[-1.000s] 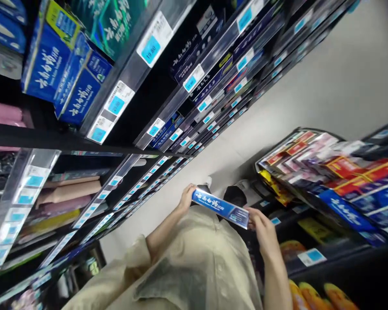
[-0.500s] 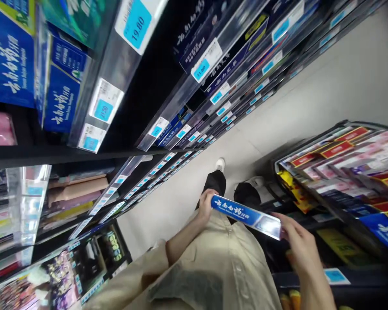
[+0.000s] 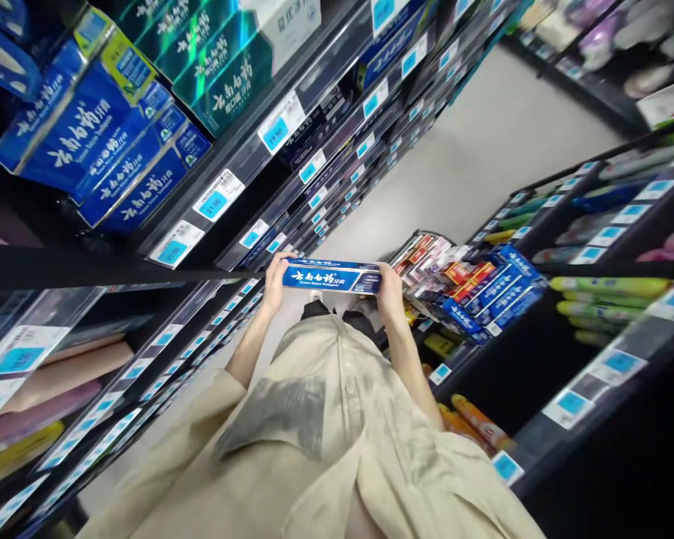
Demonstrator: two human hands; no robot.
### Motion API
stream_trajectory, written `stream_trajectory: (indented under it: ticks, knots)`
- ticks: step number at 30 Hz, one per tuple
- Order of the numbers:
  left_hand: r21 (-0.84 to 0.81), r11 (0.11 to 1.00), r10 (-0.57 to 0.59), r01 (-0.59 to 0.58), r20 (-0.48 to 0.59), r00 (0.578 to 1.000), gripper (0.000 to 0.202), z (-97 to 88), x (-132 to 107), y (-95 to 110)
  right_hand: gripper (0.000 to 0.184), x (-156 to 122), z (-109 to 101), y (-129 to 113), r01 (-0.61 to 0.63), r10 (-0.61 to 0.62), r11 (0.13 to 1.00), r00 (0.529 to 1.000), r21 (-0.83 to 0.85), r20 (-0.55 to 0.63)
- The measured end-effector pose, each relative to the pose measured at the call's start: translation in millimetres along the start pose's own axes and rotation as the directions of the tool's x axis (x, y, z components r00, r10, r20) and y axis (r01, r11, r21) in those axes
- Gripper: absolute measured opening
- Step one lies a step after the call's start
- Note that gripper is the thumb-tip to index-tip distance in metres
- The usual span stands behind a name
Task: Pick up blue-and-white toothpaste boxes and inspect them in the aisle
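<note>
A long blue-and-white toothpaste box (image 3: 331,278) is held level in front of my body. My left hand (image 3: 275,283) is closed on its left end, and my right hand (image 3: 390,292) grips its right end. White lettering faces up toward me. It may be more than one box stacked, as a second lettered blue strip shows along the far edge; I cannot tell. Similar blue toothpaste boxes (image 3: 117,161) lie piled on the upper left shelf, beside green toothpaste boxes (image 3: 225,97).
Shelf edges with blue price tags (image 3: 219,196) run along the left. A heaped display (image 3: 454,281) of boxes stands ahead to the right. Yellow-green packs (image 3: 612,299) and orange packs (image 3: 483,423) sit on the right shelves. Pale floor (image 3: 443,172) runs between the shelving.
The toothpaste box has gone from slanted to nearly level and now shows two lettered sides. Both hands still hold its ends. The view has swung, bringing more right-hand shelving into sight.
</note>
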State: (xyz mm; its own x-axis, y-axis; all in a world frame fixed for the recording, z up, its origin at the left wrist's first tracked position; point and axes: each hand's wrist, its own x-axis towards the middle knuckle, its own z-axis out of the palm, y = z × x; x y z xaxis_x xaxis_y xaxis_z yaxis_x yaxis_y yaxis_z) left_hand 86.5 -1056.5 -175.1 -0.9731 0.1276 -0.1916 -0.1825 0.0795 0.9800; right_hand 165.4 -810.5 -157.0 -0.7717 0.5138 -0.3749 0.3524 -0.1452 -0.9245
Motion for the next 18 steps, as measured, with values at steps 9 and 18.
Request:
stream_trajectory:
  ticks: [9,18]
  knots:
    - [0.26,0.92,0.156,-0.295,0.446,0.881,0.031,-19.3,-7,44,0.052,-17,1,-21,0.168,-0.194,0.953,0.978,-0.253,-0.079]
    - [0.566,0.679,0.001,-0.468,0.636,0.772,0.084,53.9,-42,53,0.036,-33,-9,-18,0.274,-0.272,0.89,0.961,-0.364,0.059]
